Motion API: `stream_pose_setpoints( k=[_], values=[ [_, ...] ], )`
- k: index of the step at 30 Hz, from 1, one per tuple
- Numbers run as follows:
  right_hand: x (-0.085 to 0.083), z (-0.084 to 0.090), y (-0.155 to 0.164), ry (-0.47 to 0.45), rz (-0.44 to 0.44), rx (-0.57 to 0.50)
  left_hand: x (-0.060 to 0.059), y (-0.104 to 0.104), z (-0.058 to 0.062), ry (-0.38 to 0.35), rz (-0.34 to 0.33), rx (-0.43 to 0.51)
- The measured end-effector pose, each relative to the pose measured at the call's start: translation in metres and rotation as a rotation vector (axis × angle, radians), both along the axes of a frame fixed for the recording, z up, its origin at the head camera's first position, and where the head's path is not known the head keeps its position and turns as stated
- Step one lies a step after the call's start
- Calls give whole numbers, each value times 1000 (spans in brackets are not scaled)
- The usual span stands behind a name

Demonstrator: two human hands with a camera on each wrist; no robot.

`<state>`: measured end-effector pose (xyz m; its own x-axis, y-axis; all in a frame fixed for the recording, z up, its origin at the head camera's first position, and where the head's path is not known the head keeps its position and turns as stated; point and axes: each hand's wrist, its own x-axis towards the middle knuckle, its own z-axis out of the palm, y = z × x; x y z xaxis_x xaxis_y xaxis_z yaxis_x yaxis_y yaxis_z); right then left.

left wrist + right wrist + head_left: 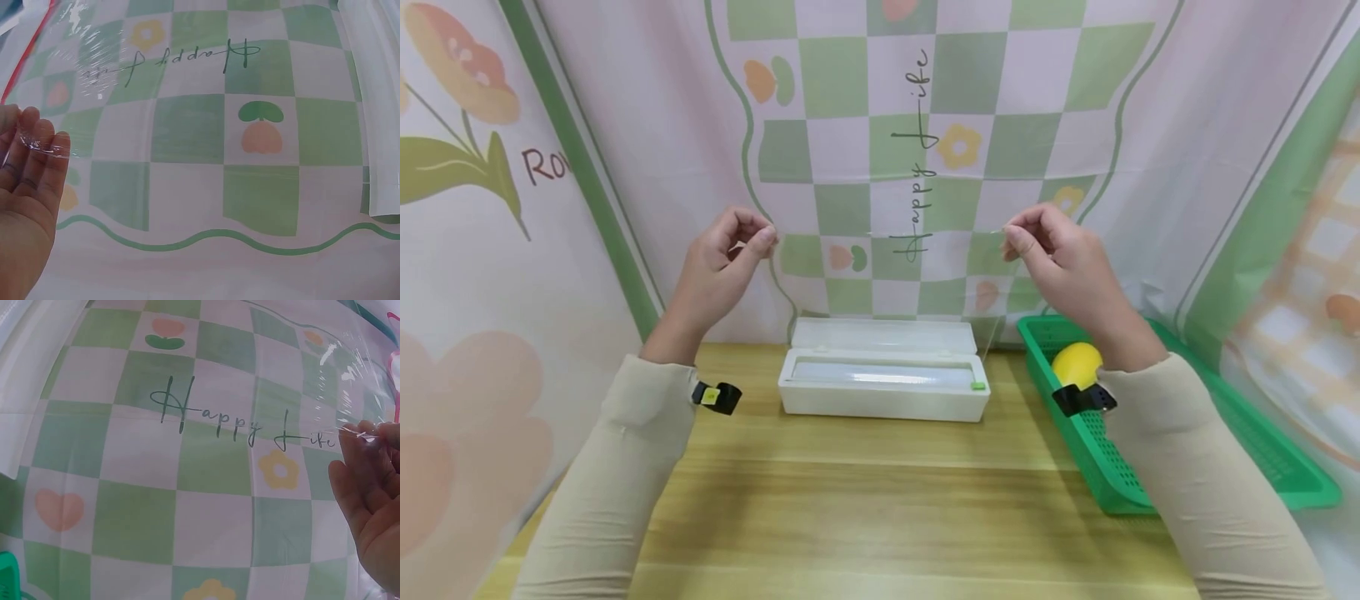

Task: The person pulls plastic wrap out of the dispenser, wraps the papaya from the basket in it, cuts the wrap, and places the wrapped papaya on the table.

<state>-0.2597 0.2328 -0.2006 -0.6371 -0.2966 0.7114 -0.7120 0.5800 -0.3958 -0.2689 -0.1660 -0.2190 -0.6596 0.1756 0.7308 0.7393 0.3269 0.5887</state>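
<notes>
Raised above the table, my left hand [724, 258] pinches one corner of a clear sheet of plastic wrap [47, 149] between thumb and fingers. Level with it on the other side, my right hand [1063, 254] pinches another corner of the wrap [359, 432]. The film stretches between both hands and is nearly invisible in the head view, with a faint edge running down towards the box. Below stands a white cling film dispenser box [883, 404], its lid [883, 336] tipped back. A shiny roll [880, 377] lies inside, and a small green slider [977, 386] sits at the box's right end.
To the right, a green plastic basket [1093, 467] holds a yellow lemon-like fruit [1077, 365], partly covered by my right wrist strap. Behind the box hangs a checkered curtain [925, 150]. The wooden table [880, 500] extends in front of the box.
</notes>
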Motion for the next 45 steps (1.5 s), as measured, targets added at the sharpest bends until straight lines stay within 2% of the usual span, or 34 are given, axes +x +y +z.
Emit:
stream_pose_setpoints(
  k=[5, 10, 22, 29, 36, 45],
  values=[
    [2, -1, 0, 8, 63, -42, 5, 0, 1, 13, -19, 4],
    [10, -9, 2, -8, 150, -102, 14, -2, -3, 44, -62, 1],
    [36, -31, 5, -72, 347, -252, 40, -6, -17, 56, -118, -12],
    [45, -49, 4, -92, 460, -283, 54, -9, -31, 53, -167, -17],
    [52, -70, 7, -142, 505, -268, 63, -13, -46, 8, -194, -60],
    [55, -92, 12, -225, 534, -151, 66, -23, -60, -136, -147, -134]
  ],
)
